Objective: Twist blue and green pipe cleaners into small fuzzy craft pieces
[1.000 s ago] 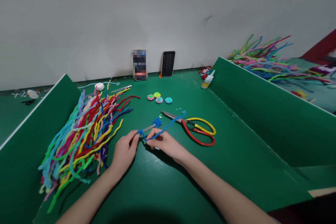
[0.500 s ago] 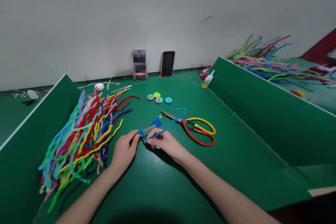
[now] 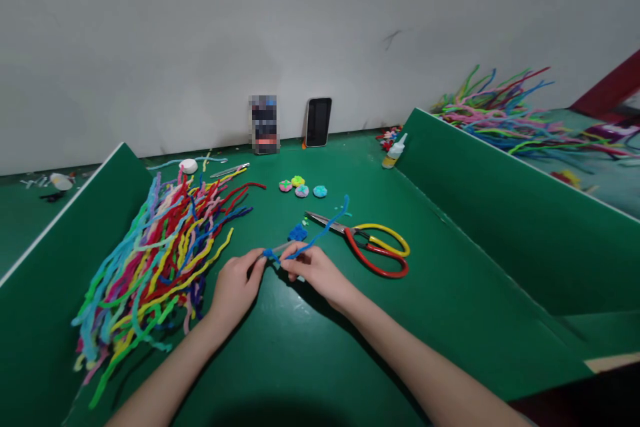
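A thin grey rod (image 3: 283,246) is pinched in my left hand (image 3: 239,283), with one end of a blue pipe cleaner (image 3: 330,223) wrapped around it close to the fingertips. My right hand (image 3: 313,271) is closed on that pipe cleaner just beside the rod, and its loose length slants up and to the right past my knuckles. Just beyond the rod lies a blue flower-shaped piece (image 3: 298,233). Large scissors (image 3: 345,230) with one red and one yellow handle rest to the right of my right hand, blades slightly apart.
A heap of coloured pipe cleaners (image 3: 165,247) spreads on the left. Several small flower discs (image 3: 302,191) sit ahead. Tweezers (image 3: 230,171), a white cap (image 3: 189,166), a glue bottle (image 3: 395,152) and two phones (image 3: 319,122) stand or lie farther back. Green panels (image 3: 500,187) flank the table.
The right hand has shifted slightly, and the free end of the blue pipe cleaner has swung a little left and up. The left hand keeps its hold on the rod.
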Demonstrator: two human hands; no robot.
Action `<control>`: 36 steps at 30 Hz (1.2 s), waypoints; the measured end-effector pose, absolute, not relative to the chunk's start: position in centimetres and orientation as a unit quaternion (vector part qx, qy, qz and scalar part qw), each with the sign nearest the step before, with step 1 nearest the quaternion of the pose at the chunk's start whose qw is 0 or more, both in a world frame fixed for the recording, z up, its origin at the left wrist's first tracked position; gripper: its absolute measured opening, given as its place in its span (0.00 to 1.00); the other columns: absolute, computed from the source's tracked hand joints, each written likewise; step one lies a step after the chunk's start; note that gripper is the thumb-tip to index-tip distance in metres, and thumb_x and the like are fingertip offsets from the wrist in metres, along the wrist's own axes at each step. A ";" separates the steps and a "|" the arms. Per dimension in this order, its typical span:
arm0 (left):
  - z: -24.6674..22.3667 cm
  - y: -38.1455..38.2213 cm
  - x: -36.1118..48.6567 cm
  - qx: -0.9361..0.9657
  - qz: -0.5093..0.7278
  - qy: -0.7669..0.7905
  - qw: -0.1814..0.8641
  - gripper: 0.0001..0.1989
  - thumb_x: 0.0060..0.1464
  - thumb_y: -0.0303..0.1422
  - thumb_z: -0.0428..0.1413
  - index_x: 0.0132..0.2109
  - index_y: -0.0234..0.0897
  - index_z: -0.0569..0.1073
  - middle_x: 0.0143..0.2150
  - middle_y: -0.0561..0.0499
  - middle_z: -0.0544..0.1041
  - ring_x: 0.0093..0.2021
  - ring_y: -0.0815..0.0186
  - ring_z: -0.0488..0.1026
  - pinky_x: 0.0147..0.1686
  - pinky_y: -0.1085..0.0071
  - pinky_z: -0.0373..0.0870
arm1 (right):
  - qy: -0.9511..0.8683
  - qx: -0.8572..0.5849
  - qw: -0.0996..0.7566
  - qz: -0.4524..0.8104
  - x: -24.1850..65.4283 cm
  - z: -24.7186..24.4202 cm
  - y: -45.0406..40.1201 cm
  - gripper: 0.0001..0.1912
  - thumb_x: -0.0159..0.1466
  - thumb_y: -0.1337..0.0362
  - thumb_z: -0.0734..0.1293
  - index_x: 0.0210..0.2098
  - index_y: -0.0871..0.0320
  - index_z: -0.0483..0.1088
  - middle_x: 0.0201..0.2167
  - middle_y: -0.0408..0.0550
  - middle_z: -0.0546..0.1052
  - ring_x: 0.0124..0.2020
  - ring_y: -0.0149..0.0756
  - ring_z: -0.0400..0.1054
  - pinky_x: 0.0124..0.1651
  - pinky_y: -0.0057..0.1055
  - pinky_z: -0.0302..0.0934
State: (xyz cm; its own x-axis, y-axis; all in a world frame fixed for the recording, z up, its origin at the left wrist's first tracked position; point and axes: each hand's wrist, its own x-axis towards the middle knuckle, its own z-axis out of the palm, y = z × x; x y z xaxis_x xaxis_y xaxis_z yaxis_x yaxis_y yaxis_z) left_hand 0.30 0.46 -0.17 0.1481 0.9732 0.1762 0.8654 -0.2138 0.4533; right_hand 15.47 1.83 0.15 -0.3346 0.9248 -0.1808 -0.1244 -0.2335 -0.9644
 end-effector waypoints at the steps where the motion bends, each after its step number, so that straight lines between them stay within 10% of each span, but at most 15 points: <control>1: -0.2 0.5 0.3 0.750 0.218 0.613 0.119 0.11 0.51 0.31 0.45 0.38 0.38 0.71 0.23 0.53 0.74 0.27 0.66 0.70 0.28 0.73 0.64 | -0.475 -0.418 0.400 0.663 15.5 0.2 1.9 0.03 0.46 0.67 0.63 0.22 0.60 0.62 0.17 0.36 0.62 0.18 0.24 0.57 0.26 0.26 0.52; 36: 0.1 0.1 0.7 0.784 0.146 0.589 0.128 0.12 0.53 0.32 0.44 0.39 0.38 0.71 0.29 0.50 0.75 0.28 0.65 0.65 0.30 0.71 0.61 | -0.527 -0.447 0.419 0.589 15.1 0.0 1.7 0.02 0.51 0.66 0.60 0.24 0.59 0.61 0.18 0.38 0.61 0.19 0.25 0.55 0.25 0.25 0.53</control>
State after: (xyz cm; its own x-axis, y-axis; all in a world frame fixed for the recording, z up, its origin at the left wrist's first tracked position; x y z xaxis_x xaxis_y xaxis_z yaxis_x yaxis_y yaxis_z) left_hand 0.65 0.14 0.09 0.2626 0.9617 0.0787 0.8872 -0.2727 0.3722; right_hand 15.13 1.68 0.05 -0.2494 0.9645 -0.0867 -0.0223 -0.0952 -0.9952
